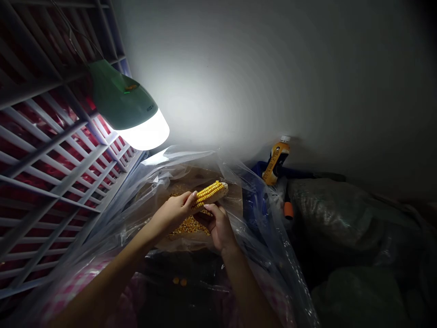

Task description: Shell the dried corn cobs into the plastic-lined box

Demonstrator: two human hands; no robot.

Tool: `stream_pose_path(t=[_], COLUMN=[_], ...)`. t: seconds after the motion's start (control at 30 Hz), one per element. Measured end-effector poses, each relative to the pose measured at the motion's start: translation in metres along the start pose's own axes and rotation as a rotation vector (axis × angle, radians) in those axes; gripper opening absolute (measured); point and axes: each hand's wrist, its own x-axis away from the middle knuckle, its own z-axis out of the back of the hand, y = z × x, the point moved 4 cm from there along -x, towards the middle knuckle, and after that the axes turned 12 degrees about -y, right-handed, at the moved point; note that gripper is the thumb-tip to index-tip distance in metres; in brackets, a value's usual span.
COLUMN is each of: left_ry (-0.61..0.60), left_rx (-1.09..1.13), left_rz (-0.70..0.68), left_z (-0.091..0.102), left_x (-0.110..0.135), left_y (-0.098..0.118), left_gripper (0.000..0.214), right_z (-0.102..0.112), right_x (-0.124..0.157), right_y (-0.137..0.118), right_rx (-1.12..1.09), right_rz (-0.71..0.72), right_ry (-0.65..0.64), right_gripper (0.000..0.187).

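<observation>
An ear of corn [213, 192] with yellow kernels is held tilted, its far end pointing right; part of its side and the tip are bare of kernels. My left hand [175, 210] is closed around its near end. My right hand [220, 224] is closed against the underside, with the thumb pressed on the cob and the other fingers partly hidden below. Beneath my hands, loose corn kernels [191, 226] lie in a brown-bottomed container [234, 200] lined with a clear plastic sheet [259, 237].
A lit green lamp [126, 98] hangs at upper left from a pale plastic crate [51, 150] with red contents. An orange-labelled bottle [276, 161] stands by the wall. Dark full sacks [334, 214] lie at right, near an orange-handled object [288, 210]. Two kernels [180, 282] rest near my lap.
</observation>
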Motion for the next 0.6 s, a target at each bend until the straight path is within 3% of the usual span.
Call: stream_pose_path(t=[0.27,0.43,0.6], left_ry=[-0.173,-0.164,-0.124], left_rx=[0.093,0.050,0.068], left_rz=[-0.037,-0.103,-0.070], left_z=[0.0019,0.0005,0.0030], left_x=[-0.0048,-0.0044,-0.0021], left_y=[-0.0061,-0.0051,-0.0055], left_gripper=[0.060,0.055,0.058], right_z=[0.0013,0.0010,0.0007], right_x=[-0.0035,-0.0038,-0.0029], right_y=[0.0046,0.0020,-0.0012], right_rx=[0.041,0.052,0.041], right_rz=[-0.042,-0.027,-0.011], right_ry=[0.025,0.041,0.011], right_gripper=[0.028,0.024,0.018])
